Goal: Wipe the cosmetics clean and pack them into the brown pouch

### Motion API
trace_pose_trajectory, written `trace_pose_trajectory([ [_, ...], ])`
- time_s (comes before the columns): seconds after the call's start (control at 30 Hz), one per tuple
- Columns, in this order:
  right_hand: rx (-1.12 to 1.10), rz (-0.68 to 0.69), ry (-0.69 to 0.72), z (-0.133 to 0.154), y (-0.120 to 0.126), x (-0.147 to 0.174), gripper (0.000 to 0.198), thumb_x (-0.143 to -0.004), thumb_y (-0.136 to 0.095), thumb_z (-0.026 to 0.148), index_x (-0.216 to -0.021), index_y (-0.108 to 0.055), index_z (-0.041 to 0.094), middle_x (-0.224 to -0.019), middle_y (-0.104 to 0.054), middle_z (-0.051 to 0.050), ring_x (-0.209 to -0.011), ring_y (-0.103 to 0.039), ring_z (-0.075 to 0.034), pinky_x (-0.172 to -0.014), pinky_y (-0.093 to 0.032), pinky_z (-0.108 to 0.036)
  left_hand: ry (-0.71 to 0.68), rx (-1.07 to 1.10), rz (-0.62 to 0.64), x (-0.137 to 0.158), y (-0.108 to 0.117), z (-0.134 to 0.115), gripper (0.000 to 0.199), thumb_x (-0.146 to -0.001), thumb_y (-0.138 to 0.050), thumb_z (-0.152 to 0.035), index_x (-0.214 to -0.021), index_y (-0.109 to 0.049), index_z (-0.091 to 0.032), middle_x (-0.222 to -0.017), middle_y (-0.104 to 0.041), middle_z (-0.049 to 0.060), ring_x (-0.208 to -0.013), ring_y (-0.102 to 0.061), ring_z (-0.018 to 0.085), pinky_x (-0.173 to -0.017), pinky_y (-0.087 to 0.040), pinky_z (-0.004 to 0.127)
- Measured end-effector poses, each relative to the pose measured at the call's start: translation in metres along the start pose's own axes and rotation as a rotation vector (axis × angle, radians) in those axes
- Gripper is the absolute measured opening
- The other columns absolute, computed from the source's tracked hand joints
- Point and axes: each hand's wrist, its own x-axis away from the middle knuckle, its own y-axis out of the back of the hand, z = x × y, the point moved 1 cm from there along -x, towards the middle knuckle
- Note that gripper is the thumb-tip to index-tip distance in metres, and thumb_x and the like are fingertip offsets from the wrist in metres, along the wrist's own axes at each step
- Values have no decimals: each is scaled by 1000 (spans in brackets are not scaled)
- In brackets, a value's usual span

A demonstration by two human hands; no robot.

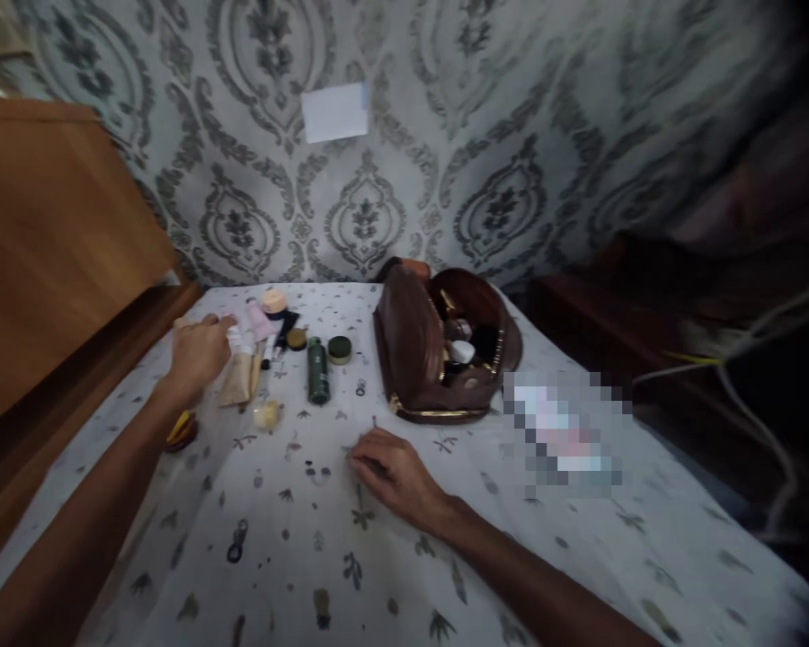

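At the left end of the bed, my left hand has its fingers bent in beside a group of cosmetics; whatever they grip is hidden. Near it are a pink tube, a beige tube and a peach-lidded jar. My right hand rests low over the sheet with fingertips pressed together, and anything between them is too small to make out. Beyond it stand a dark green bottle and a round dark green-lidded jar. Closer in is a small yellow jar.
A brown leather bag sits unzipped at the back, with a white-lidded item among its contents. A blurred-out patch lies right of it. Below my left wrist is a red and yellow object. Wooden furniture borders the left.
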Motion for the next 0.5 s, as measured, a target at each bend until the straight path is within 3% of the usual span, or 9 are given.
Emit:
trace_pose_trajectory([
  [0.13,3,-72,60,7,10,0,18,-92,-52,22,-82,-67,20,-76,-70,-6,-75,-64,-18,-72,-53,-30,-442,364,-207,27,23,-82,35,-89,-39,-18,-114,-64,-21,-109,-67,6,-101,-64,22,-86,-51,33],
  [0.27,141,-247,118,29,59,-3,27,-95,-48,22,-70,-59,21,-64,-63,-3,-62,-58,-15,-59,-47,-28,-845,621,-146,64,30,-161,37,-92,-37,-13,-120,-61,-19,-104,-71,6,-89,-68,17,-76,-54,29],
  [0.33,262,-372,135,36,96,-6,29,-95,-48,21,-69,-57,21,-62,-60,-2,-59,-56,-15,-58,-45,-28,-919,634,-113,76,26,-192,39,-92,-41,-16,-129,-55,-16,-109,-72,9,-90,-70,19,-76,-55,31],
  [0.4,401,-443,67,36,133,-11,25,-97,-47,20,-75,-60,20,-66,-62,-2,-59,-57,-14,-57,-44,-27,-902,594,-19,83,19,-215,46,-94,-44,-21,-139,-44,-12,-99,-75,9,-80,-71,22,-69,-55,33],
  [0.5,563,-238,29,26,176,-21,25,-97,-42,17,-107,-65,19,-89,-69,-6,-75,-65,-16,-67,-49,-27,-836,544,142,85,14,-237,58,-95,-46,-28,-147,-30,-6,-84,-74,9,-69,-70,24,-60,-52,34],
])
